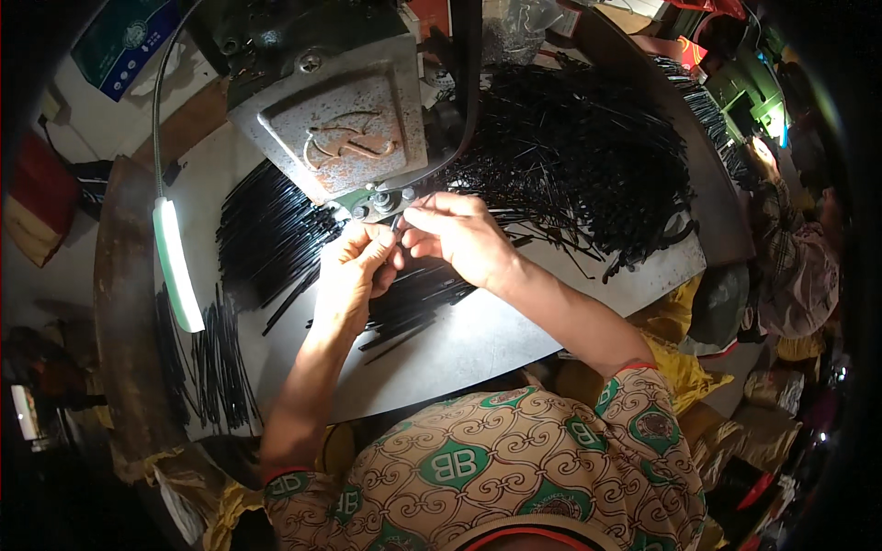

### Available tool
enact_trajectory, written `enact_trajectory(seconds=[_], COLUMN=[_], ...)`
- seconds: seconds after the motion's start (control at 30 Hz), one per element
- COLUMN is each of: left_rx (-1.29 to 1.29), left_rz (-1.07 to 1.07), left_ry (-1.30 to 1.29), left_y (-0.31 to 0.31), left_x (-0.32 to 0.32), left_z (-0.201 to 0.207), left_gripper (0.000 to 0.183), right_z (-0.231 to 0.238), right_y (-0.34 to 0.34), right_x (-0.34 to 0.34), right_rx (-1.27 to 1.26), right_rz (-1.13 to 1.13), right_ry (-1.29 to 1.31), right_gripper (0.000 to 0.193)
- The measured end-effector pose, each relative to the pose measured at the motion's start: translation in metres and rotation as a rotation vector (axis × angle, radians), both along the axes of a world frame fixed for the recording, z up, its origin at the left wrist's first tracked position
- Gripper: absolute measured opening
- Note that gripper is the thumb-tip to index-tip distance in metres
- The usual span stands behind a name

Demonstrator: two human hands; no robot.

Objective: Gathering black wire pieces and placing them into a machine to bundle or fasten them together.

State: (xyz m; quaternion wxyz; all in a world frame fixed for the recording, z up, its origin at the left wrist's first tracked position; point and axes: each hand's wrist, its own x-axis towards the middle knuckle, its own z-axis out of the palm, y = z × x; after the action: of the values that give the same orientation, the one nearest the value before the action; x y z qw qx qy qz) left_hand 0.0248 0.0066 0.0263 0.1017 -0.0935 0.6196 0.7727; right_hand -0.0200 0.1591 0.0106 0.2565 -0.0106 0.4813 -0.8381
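My left hand and my right hand meet just below the head of a grey, rust-marked metal machine. Between my fingertips is a short visible piece of a thin black rod. The left thumb and index finger pinch it from below, while the right thumb and fingers close on it near the machine's bolts. My fingers cover the rest of the rod. Many similar black rods lie in a layer left of my left hand, and others lie under my wrists.
A large heap of black rods fills the far right of the pale worktop. A lit lamp on a bendy neck hangs at the left. Beyond the right edge, another person's hand is at a green machine.
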Motion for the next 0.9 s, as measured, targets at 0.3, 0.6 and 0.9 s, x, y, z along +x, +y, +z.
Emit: enact_trajectory(seconds=[0.3, 0.6, 0.9], left_rx=[-0.406, -0.572, -0.669], left_rz=[0.125, 0.136, 0.137], left_ry=[0.179, 0.234, 0.377], left_y=[-0.022, -0.02, -0.017], left_x=[-0.009, -0.018, -0.019], left_z=[-0.002, -0.007, -0.01], left_gripper=[0.013, 0.014, 0.012], right_z=[0.012, 0.007, 0.009], right_y=[0.01, 0.005, 0.004], right_x=[-0.015, -0.022, -0.022], right_rx=[0.332, 0.338, 0.303], right_rz=[0.215, 0.237, 0.213], right_ry=[0.23, 0.341, 0.318], right_gripper=[0.015, 0.015, 0.014])
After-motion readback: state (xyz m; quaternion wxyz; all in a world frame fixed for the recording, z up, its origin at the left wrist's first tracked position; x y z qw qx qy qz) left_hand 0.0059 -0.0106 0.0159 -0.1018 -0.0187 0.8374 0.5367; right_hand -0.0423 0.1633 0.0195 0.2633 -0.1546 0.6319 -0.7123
